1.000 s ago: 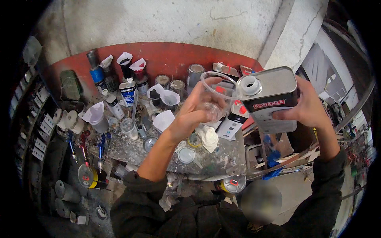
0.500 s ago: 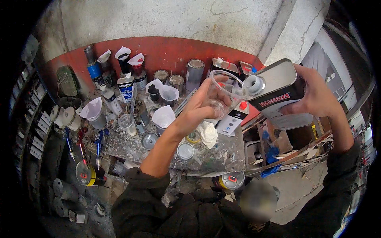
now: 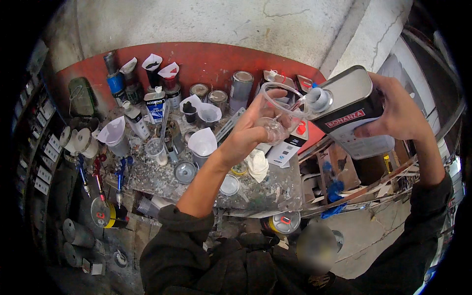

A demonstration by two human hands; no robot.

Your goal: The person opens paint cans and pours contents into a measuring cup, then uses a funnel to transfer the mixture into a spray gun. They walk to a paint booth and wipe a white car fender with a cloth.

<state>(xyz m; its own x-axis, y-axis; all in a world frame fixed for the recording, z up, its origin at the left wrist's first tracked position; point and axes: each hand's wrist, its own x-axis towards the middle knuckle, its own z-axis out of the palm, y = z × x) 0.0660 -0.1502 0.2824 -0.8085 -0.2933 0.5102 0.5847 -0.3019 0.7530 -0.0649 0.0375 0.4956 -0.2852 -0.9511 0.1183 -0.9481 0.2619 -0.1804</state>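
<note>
The left hand (image 3: 250, 130) is closed around a clear plastic cup (image 3: 279, 110), fingers wrapped over its lower part and thumb along its side, holding it raised above the workbench (image 3: 265, 189) and tipped toward the person's right. The right hand (image 3: 396, 110) grips a rectangular metal can (image 3: 351, 110) from its far side, fingers curled over the body and thumb pressed on the labelled face; the can is tilted so that its round capped spout (image 3: 318, 98) sits just at the cup's rim. Whether liquid runs from the spout cannot be told. Both things hang in the air over the right end of the workbench, near its back edge. Under the cup, on the paint-spattered top, lie a crumpled white rag (image 3: 258, 164) and a white box (image 3: 285, 152). Further left stand paper cone filters (image 3: 202, 142) set in cups, several round tins (image 3: 241, 88) along the back edge by the red wall, and spray cans (image 3: 115, 78) at the back left corner. Screwdrivers (image 3: 101, 172) hang at the left edge. A tin with a yellow band (image 3: 282, 223) sits below the front edge.
</note>
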